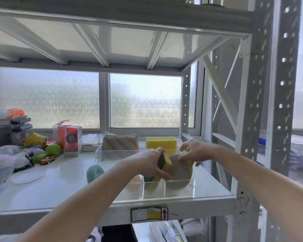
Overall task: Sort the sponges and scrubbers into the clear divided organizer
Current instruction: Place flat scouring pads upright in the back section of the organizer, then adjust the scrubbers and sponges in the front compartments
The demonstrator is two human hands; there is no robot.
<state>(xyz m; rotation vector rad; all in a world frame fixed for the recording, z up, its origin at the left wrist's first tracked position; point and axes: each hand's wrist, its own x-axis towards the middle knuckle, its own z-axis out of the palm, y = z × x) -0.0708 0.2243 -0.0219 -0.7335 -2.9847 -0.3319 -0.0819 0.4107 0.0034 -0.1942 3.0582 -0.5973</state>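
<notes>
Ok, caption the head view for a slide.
Left hand lowers a yellow-green sponge into the clear organizer; right hand touches a scrubber.

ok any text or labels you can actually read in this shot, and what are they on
No words can be read anywhere.
Sticker on the shelf's front edge: a red upward arrow on white shows; its green and yellow panels carry print too small and blurred to read.
Red boxed packages at back left: a round graphic, no legible lettering.
Yellow packet on the left: printed, but blurred.
</notes>
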